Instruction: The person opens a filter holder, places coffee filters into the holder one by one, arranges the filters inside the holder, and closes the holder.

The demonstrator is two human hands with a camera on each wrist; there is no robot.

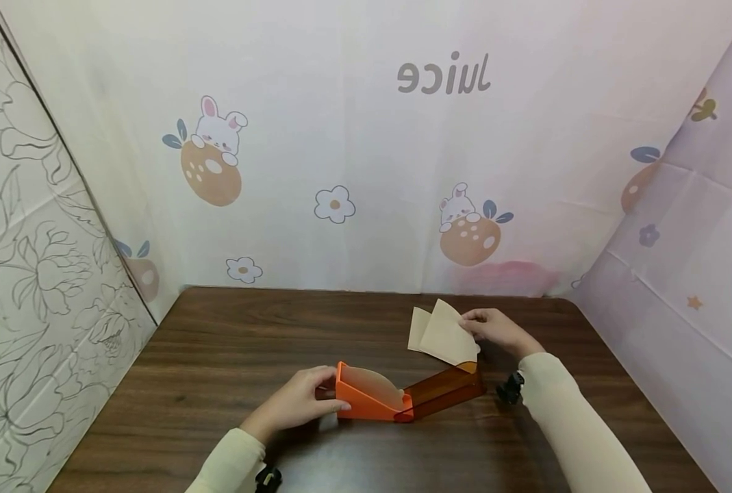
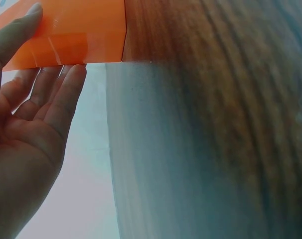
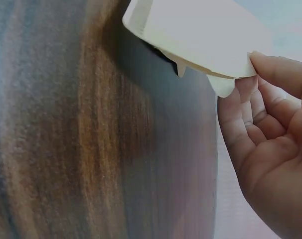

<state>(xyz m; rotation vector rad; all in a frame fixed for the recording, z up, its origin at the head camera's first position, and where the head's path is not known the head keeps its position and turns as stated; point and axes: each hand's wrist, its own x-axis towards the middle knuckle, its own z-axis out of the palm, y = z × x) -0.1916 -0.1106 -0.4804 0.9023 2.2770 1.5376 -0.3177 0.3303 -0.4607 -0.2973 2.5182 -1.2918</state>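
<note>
An orange box (image 1: 368,404) with a see-through brown lid (image 1: 442,390) swung out to the right stands on the table. Beige paper coffee filters (image 1: 368,383) sit inside it. My left hand (image 1: 298,400) grips the box's left end, thumb on the near face; in the left wrist view the thumb (image 2: 21,30) lies against the orange wall (image 2: 86,30). Above the lid's far end, my right hand (image 1: 495,329) pinches a few tan coffee filters (image 1: 448,335) by their right edge. In the right wrist view, small tabs hang below the held filters (image 3: 201,35).
The brown wooden table (image 1: 236,329) reaches back to a wall covered with printed cloth (image 1: 341,137). A flower-patterned panel (image 1: 33,239) borders the left side, another cloth (image 1: 698,274) the right. Black wrist devices (image 1: 510,389) sit at both cuffs.
</note>
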